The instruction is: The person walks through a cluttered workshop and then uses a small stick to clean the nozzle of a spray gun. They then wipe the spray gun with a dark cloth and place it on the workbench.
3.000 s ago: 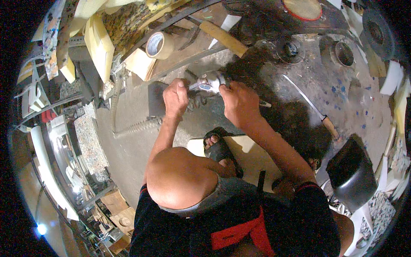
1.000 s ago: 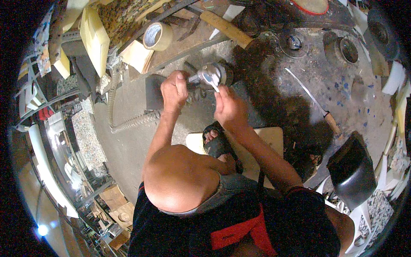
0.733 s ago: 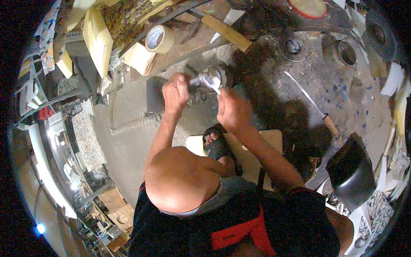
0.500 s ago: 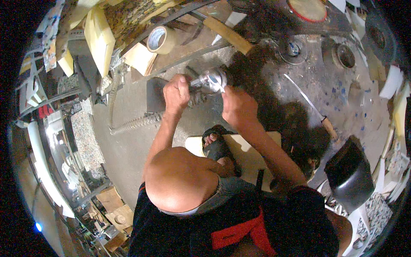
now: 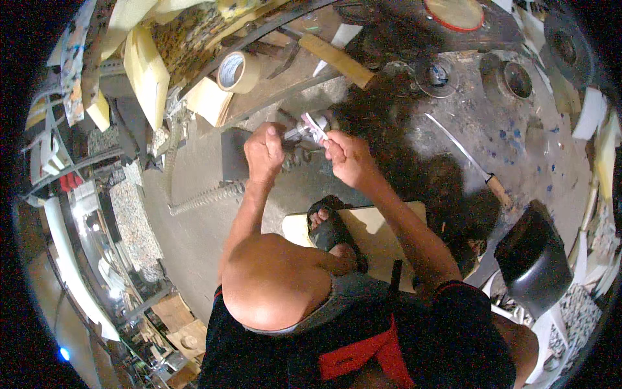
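A silver metal tool (image 5: 299, 131) with a pale rounded head, something like a spray gun in outline, is held between my two hands above the floor. My left hand (image 5: 264, 154) is closed in a fist round its left end, thumb up. On the other side, my right hand (image 5: 350, 157) pinches the edge of the rounded head (image 5: 316, 127) with thumb and fingers. Blur and glare hide the tool's exact shape. Behind and below the hands runs a coiled hose (image 5: 217, 196); where it ends is hidden. A dark grey block (image 5: 234, 154) stands just left of my left hand.
A roll of tape (image 5: 238, 72) sits on the wooden bench ahead, near a yellow wooden bar (image 5: 337, 60). To the right lie a long knife (image 5: 461, 141) with a wooden handle and a curved black panel (image 5: 534, 259). A pale board (image 5: 382, 223) is by my foot.
The rounded head has tilted and now shows more edge-on. My right hand has turned, its fingers now curled at the head's edge. My left hand keeps its grip.
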The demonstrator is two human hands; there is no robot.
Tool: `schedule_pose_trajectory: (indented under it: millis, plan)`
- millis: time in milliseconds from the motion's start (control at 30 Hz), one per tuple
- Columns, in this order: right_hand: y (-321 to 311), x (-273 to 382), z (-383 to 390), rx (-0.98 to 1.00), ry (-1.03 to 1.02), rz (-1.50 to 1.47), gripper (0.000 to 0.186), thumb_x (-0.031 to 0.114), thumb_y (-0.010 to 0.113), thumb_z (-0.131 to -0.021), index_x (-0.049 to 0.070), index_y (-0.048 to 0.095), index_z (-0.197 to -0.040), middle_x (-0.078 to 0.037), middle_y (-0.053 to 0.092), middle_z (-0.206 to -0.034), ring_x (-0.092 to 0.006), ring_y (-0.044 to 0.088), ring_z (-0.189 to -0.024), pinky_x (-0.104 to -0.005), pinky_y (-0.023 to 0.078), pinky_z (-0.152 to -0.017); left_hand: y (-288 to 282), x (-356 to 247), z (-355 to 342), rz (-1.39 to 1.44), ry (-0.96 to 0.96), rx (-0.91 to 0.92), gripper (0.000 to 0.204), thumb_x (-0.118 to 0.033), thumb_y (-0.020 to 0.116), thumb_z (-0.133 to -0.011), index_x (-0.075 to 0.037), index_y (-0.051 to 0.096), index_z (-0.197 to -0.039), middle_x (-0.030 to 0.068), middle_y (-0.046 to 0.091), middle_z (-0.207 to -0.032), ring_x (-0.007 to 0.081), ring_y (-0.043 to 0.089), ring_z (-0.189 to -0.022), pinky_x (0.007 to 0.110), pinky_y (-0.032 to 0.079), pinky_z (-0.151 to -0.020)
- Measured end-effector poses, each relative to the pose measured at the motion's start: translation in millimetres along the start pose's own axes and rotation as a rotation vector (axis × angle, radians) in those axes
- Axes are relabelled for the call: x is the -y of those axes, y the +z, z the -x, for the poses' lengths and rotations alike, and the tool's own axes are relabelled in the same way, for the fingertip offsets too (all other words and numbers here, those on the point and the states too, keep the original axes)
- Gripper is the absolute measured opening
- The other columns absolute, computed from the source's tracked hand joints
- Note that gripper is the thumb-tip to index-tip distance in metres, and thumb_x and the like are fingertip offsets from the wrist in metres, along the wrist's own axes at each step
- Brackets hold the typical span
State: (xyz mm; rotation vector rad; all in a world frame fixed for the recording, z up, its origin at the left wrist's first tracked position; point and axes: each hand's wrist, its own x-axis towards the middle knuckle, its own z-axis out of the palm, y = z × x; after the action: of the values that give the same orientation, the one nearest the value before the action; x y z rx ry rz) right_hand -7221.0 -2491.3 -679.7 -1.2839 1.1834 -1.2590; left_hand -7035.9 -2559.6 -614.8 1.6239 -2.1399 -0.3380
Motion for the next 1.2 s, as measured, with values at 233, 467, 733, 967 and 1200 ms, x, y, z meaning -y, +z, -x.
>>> schedule_pose_trajectory:
  millis: [233,467,733,967,1200]
  plan:
    - [10.0,5.8,6.0,0.172,0.516,-0.885,0.023,0.019,0.045,-0.098,-0.001,0.058,-0.101,-0.002,0.051,-0.069,-0.0089,0.045,-0.051,-0.0250,0.039,-0.043,-2.4,-5.2,-0.6,-0.067,0.063,0.001,0.045,-0.031,0.033,-0.097,-0.002,0.064,-0.081,0.0159,0.063,-0.073,0.0349,0.061,-0.067,0.040,0.048,-0.064]
    - [3.2,10.5,0.5,0.244,0.717,-0.791,0.023,0.020,0.045,-0.098,0.001,0.058,-0.099,0.001,0.046,-0.062,-0.0071,0.041,-0.047,-0.0233,0.034,-0.040,-0.9,-4.9,-0.6,-0.011,-0.011,0.033,0.052,-0.037,0.031,-0.098,-0.001,0.066,-0.086,0.0167,0.066,-0.077,0.0334,0.065,-0.074,0.039,0.049,-0.070]
    - [-13.7,6.2,-18.6,0.323,0.452,-0.413,0.023,0.021,0.047,-0.096,0.003,0.060,-0.101,0.000,0.049,-0.062,-0.0060,0.040,-0.044,-0.0237,0.033,-0.038,-1.3,0.0,2.5,-0.017,-0.037,0.045,0.051,-0.036,0.031,-0.098,-0.002,0.066,-0.086,0.0166,0.065,-0.075,0.0330,0.064,-0.070,0.038,0.049,-0.068]
    - [-3.4,12.1,-8.7,0.225,0.440,-0.561,0.022,0.016,0.046,-0.096,-0.001,0.058,-0.106,0.000,0.049,-0.065,-0.0066,0.042,-0.049,-0.0229,0.034,-0.040,2.5,0.0,0.3,0.001,0.003,0.041,0.049,-0.032,0.030,-0.098,-0.001,0.066,-0.086,0.0169,0.063,-0.073,0.0322,0.063,-0.068,0.039,0.048,-0.066]
    - [30.4,18.0,10.7,-0.052,0.463,-0.929,0.024,0.021,0.045,-0.099,0.000,0.057,-0.103,0.000,0.048,-0.063,-0.0060,0.041,-0.047,-0.0228,0.033,-0.039,0.0,-4.6,0.7,-0.031,0.021,0.027,0.049,-0.032,0.030,-0.098,0.000,0.065,-0.084,0.0178,0.063,-0.074,0.0331,0.064,-0.070,0.040,0.048,-0.067]
